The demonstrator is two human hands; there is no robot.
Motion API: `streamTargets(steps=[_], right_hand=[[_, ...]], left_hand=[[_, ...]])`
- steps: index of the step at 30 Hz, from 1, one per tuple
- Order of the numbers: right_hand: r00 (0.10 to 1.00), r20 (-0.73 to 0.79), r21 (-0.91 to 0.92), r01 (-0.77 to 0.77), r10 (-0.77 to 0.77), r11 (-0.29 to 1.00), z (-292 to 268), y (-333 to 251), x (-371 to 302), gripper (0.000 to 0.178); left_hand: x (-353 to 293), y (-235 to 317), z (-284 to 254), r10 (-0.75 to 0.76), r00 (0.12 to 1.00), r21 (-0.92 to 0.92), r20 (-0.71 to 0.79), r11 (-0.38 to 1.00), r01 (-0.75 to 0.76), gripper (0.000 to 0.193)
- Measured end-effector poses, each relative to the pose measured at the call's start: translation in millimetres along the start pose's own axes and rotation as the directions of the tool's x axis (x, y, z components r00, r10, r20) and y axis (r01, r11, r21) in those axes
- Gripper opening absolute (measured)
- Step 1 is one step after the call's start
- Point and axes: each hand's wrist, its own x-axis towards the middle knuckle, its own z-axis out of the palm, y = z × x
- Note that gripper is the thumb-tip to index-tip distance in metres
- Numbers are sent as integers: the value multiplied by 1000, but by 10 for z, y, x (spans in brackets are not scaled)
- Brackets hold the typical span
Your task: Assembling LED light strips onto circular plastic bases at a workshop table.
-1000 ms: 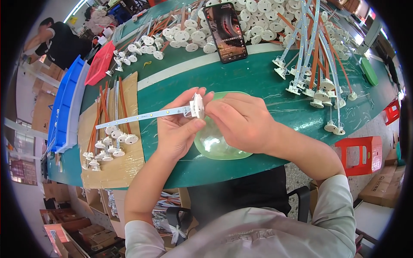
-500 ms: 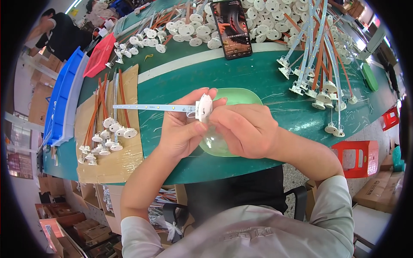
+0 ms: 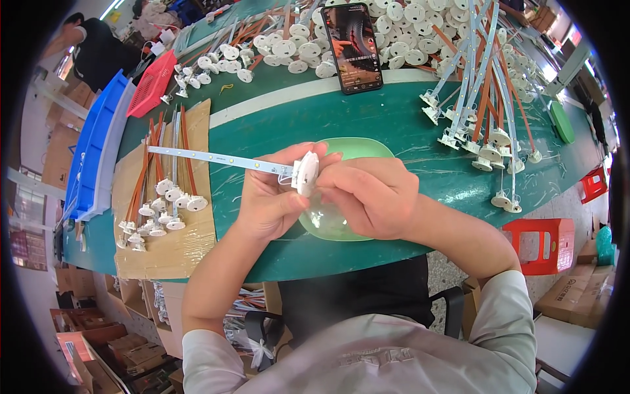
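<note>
My left hand [image 3: 264, 205] grips an LED strip lamp by its white round end cap [image 3: 308, 173], thumb below and fingers behind. From the cap the pale LED strip [image 3: 223, 159] runs out to the left, its far end slightly raised. My right hand [image 3: 382, 200] is closed in a pinch right against the cap's face; whatever its fingertips hold is hidden. Beneath both hands sits a light green dish [image 3: 367, 148] on the green table. Small shiny bits lie in it, too small to name.
Several strip lamps [image 3: 172, 196] rest on cardboard [image 3: 193, 253] at left, beside a blue bin [image 3: 98, 148] and red basket [image 3: 152, 85]. A phone [image 3: 353, 49] stands before piled white caps [image 3: 420, 33]. More lamps [image 3: 489, 141] hang together at right, above a red stool [image 3: 558, 246].
The lamp has tilted, its strip's free end swinging left and up while the cap shifted slightly left and down. Both hands keep their closed grip, and the whole view has shifted slightly.
</note>
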Motion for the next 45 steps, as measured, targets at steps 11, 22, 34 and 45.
streamTargets(steps=[11,22,34,45], right_hand=[[996,-53,-45,-76,74,996,80,97,-23,19],[987,159,-56,15,-6,998,-26,68,-69,16],[982,186,-71,51,-37,996,-89,152,-76,10],[965,193,-376,240,-177,895,-814,-490,249,23]], left_hand=[[184,357,98,43,966,400,-254,914,64,53],[-424,2336,-650,342,809,483,-478,-667,567,36],[-112,1927,-309,196,906,385,-374,-856,344,37],[530,302,-354,314,855,827,412,-523,-207,19]])
